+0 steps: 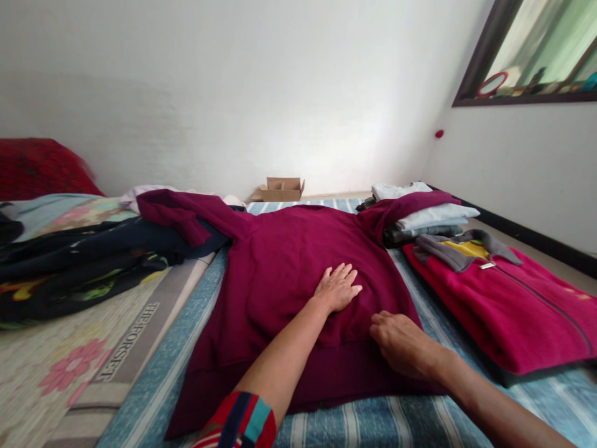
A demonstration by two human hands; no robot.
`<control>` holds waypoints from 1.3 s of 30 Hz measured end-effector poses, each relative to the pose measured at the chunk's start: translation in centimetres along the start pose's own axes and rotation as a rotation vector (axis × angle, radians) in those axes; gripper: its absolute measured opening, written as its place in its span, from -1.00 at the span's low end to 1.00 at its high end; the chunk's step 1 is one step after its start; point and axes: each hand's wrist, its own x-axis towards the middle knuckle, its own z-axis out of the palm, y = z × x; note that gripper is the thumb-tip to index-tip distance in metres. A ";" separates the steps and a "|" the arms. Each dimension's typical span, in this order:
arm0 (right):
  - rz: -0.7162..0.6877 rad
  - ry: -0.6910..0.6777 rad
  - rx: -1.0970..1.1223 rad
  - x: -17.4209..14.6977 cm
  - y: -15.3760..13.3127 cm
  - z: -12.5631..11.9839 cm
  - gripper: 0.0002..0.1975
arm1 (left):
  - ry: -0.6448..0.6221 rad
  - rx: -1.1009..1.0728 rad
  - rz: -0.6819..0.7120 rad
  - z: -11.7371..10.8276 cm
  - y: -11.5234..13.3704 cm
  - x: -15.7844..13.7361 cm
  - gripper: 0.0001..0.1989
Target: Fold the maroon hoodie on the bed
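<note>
A maroon long-sleeved sweatshirt [280, 267] lies spread out on the bed, its hem towards me and both sleeves out to the sides. My left hand [338, 287] rests flat on the middle of it with fingers spread. Near the lower right side, my right hand [401, 342] is closed, its curled fingers gripping the cloth by the hem. The fingertips are partly hidden. One sleeve lies over dark clothes on the left; the other lies across a folded stack on the right.
On the right are a folded pink zip jacket [508, 298] and a stack of folded clothes [433, 218]. Dark clothes [93, 255] are heaped on a floral mat [116, 348] at left. An open cardboard box [282, 190] stands by the back wall, and a window [536, 50] is at upper right.
</note>
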 end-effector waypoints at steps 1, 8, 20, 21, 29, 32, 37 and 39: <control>-0.001 0.003 0.011 -0.1 0.0 0.0 -0.75 | -0.002 -0.001 -0.001 0.0 0.0 0.0 -0.39; -0.009 0.030 0.033 0.0 -0.2 0.5 -0.79 | 0.011 -0.006 0.001 0.2 -0.1 0.1 -0.40; -0.134 0.073 -0.160 0.5 -0.3 0.8 -0.79 | -0.008 -0.004 -0.001 0.0 -0.1 -0.1 -0.40; -0.146 0.077 -0.172 0.4 -0.3 0.8 -0.79 | -0.008 -0.004 -0.001 0.0 -0.1 -0.1 -0.40; -0.138 0.087 -0.140 -1.0 -0.5 -0.5 -0.80 | 0.007 0.008 0.008 0.2 -0.1 0.0 -0.39; -0.110 0.084 -0.124 -1.4 -0.6 -0.2 -0.82 | 0.010 0.009 0.010 0.2 -0.1 -0.1 -0.39; -0.054 0.121 -0.089 -1.1 -0.6 0.9 -0.82 | 0.011 0.014 0.013 0.2 -0.1 -0.1 -0.39; -0.035 0.109 -0.061 -0.9 -0.5 1.0 -0.81 | 0.015 0.014 0.011 0.2 -0.1 -0.2 -0.40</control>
